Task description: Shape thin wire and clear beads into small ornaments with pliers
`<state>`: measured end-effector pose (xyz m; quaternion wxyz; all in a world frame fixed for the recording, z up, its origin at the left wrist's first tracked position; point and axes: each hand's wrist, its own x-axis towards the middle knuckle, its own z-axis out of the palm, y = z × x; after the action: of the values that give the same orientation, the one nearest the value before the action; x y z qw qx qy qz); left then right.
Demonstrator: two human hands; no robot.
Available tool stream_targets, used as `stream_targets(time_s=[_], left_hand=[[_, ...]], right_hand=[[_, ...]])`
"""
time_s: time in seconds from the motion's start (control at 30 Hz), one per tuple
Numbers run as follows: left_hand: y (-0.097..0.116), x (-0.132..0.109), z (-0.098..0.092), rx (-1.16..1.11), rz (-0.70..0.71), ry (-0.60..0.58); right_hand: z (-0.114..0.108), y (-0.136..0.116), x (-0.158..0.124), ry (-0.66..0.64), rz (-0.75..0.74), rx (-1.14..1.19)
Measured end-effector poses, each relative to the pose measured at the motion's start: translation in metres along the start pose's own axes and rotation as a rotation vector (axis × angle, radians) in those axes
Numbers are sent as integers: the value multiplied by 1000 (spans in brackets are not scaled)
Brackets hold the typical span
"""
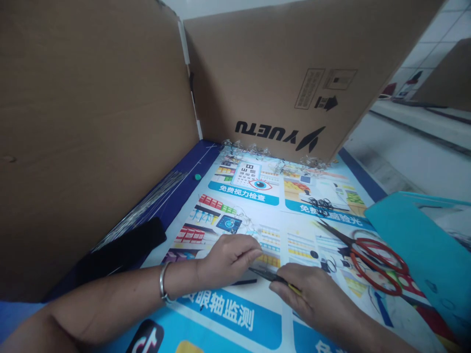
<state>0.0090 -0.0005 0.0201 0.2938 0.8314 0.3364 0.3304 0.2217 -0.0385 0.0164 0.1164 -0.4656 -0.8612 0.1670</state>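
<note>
My left hand (231, 260), with a metal bangle at the wrist, is closed in a pinch over the printed sheet. What its fingers hold is too small to make out; thin shiny wire loops (245, 223) show just beyond the knuckles. My right hand (307, 289) is wrapped round needle-nose pliers (274, 277) with dark jaws and some yellow on the handle. The plier tips point left and lie close to my left fingertips; whether they grip anything is unclear. Scissors (379, 262) with red-orange handles rest to the right of my right hand.
Cardboard panels (294, 59) stand at the left and back. Small wire pieces (253, 148) lie along the back panel, with black wire coils (321, 205) nearer. Straight wires (147, 201) and a black object (125, 250) lie left. A turquoise container (401, 225) stands right.
</note>
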Motion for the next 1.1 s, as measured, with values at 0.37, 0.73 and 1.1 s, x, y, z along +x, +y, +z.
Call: stream_targets(time_s=[0.37, 0.73, 1.1], left_hand=[[-2, 4, 2, -45, -131, 105], [-4, 7, 4, -306, -353, 21], [3, 5, 3, -247, -141, -83]], right_hand=[[11, 9, 3, 240, -149, -153], [8, 24, 2, 682, -347, -520], [5, 30, 3, 792, -373, -766]])
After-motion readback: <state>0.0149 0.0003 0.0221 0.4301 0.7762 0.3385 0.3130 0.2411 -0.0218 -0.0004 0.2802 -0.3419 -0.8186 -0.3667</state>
